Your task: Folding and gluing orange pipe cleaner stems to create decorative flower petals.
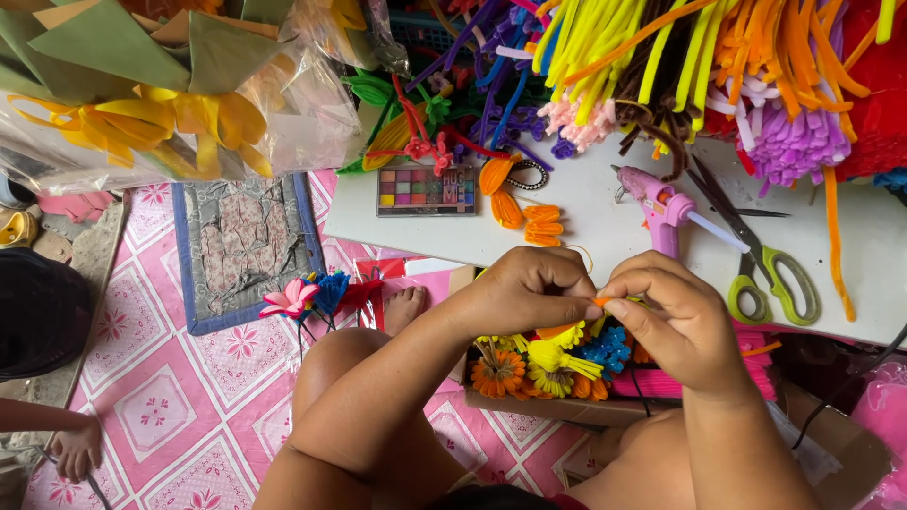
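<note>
My left hand [529, 288] and my right hand [675, 316] meet in front of me, both pinching a small orange pipe-cleaner piece [602, 301] between their fingertips. Just below them sits a cardboard box [557, 408] filled with finished pipe-cleaner flowers [548, 364] in orange, yellow and blue. Several orange petal shapes [529, 217] lie on the white table [605, 227] just beyond my hands.
A pink glue gun [661, 208], green-handled scissors [770, 274] and a colour palette [427, 189] lie on the table; bundles of pipe cleaners [680, 66] pile at its back. A wrapped bouquet [161, 94] is upper left. Another person's foot [76, 449] rests on the pink mat.
</note>
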